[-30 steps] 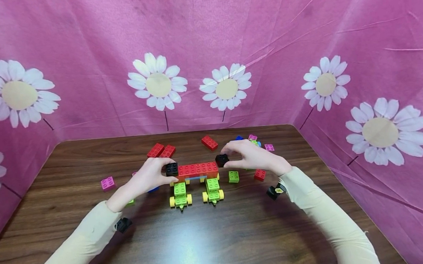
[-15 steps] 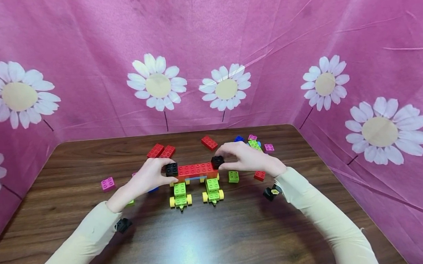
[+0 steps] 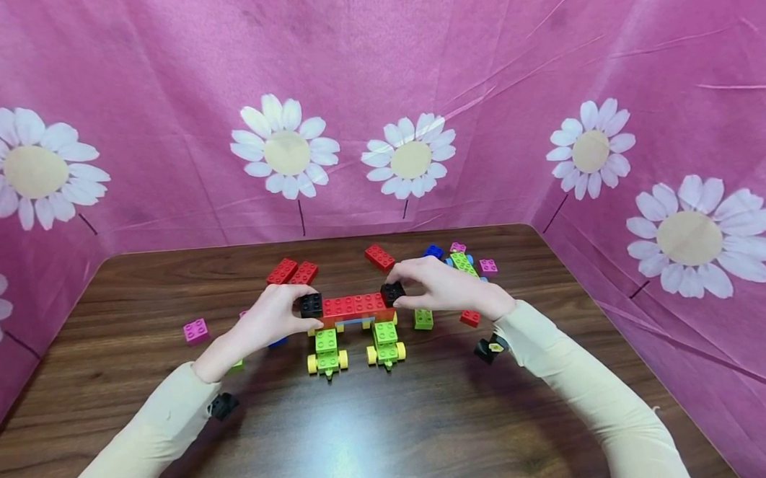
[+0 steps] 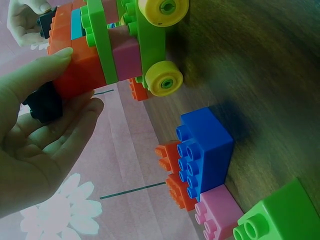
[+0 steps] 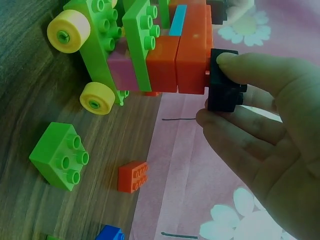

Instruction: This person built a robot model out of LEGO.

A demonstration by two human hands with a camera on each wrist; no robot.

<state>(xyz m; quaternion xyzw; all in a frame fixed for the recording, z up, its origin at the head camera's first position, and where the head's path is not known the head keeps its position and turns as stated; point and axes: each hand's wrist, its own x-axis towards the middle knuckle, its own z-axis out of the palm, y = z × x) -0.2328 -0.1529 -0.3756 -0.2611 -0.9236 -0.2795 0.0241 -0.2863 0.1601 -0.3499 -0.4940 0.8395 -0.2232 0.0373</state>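
A brick build has a red studded top (image 3: 357, 307), a light blue strip, and lime-green wheel bases (image 3: 327, 352) with yellow wheels. My left hand (image 3: 266, 317) grips its left end, the thumb on a red brick and the fingers on the far side. A black brick (image 3: 311, 305) sits on top there, within that hand. At the right end my right hand (image 3: 439, 284) pinches a second black brick (image 5: 223, 82) between thumb and fingers. This brick meets the red top, with a narrow gap showing between them in the right wrist view.
Red bricks (image 3: 379, 256) lie behind the build. A green brick (image 5: 60, 156) and a small red brick (image 3: 470, 317) are at its right. Further back right stands a green wheeled piece (image 3: 463, 264). Left are a pink brick (image 3: 196, 332) and a blue brick (image 4: 206, 147).
My right hand has moved left with its black brick, from beside the build onto the right end of the red top. The left hand has stayed in place.
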